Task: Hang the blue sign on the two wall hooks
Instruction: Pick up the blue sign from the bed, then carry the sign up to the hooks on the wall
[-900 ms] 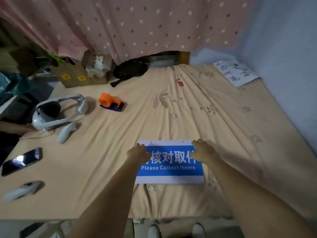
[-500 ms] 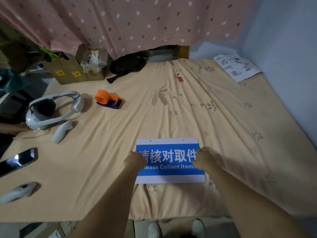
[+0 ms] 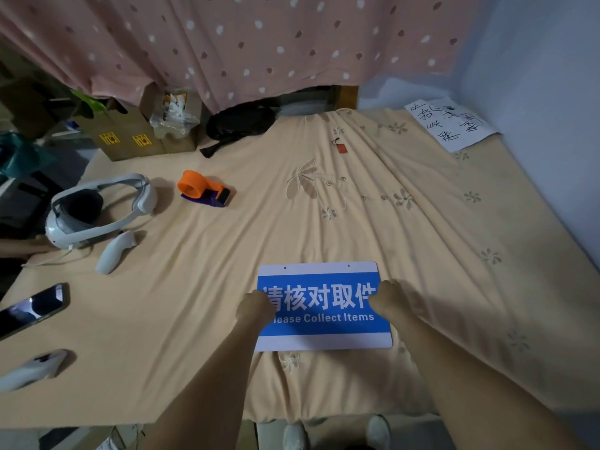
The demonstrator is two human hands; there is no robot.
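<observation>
A blue and white sign (image 3: pixel 323 306) reading "Please Collect Items" lies flat on the beige sheet near the front edge of the bed, with two small holes along its top white strip. My left hand (image 3: pixel 255 308) rests curled on the sign's left edge. My right hand (image 3: pixel 388 298) rests curled on its right edge. The fingers of both hands are bent down over the edges; whether they reach under the sign is hidden. No wall hooks are in view.
On the left lie a white headset (image 3: pixel 97 209), two white controllers (image 3: pixel 115 251) (image 3: pixel 32 368), a phone (image 3: pixel 31 308) and an orange tape dispenser (image 3: pixel 203 191). Cardboard boxes (image 3: pixel 126 134) and a black bag (image 3: pixel 238 123) stand at the back. A handwritten paper (image 3: pixel 449 123) lies by the right wall (image 3: pixel 552 92).
Both hands slid from the sign's upper corners down to the middle of its side edges. The sign stays flat on the bed.
</observation>
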